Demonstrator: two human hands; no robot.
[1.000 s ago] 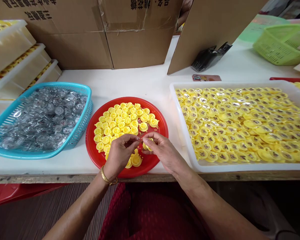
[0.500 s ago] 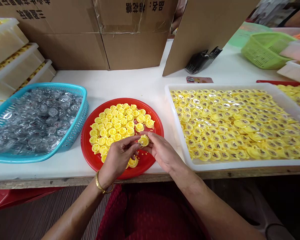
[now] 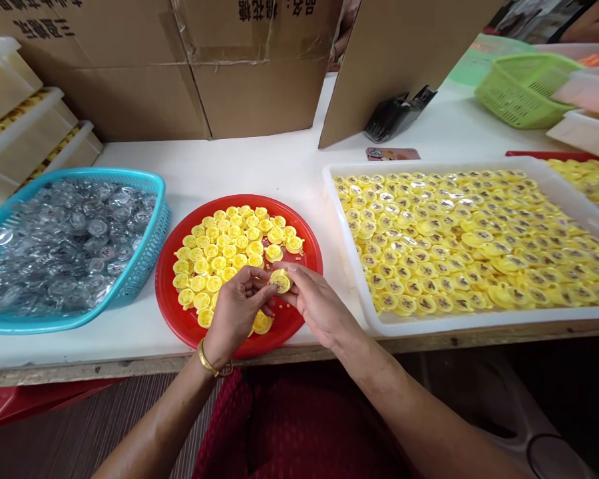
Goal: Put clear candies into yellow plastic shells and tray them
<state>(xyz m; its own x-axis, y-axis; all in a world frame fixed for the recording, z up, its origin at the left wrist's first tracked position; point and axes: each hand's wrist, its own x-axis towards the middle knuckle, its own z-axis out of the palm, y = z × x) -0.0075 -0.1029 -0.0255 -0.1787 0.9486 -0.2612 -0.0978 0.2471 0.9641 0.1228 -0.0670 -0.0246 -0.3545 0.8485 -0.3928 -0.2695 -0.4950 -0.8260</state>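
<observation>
Over the round red tray, my left hand and my right hand meet at one small yellow cup-shaped piece. The fingers of both are closed on its edges, the left thumb lying against its near left side. A shiny, see-through cover seems to lie on the piece, with a dark mark in the middle. Beneath and beyond my hands, many yellow cup-shaped pieces without dark marks stand close together on the tray. Small yellow crumbs lie on its right part.
Left of the tray, a blue basket holds clear round covers. At right, a white tray is filled with yellow pieces bearing dark marks. Stacked boxes, cardboard, a black holder, a phone and a green basket stand behind.
The view has shifted slightly. Both hands keep hold of the same yellow cup-shaped piece, which now shows its covered face turned more upward.
</observation>
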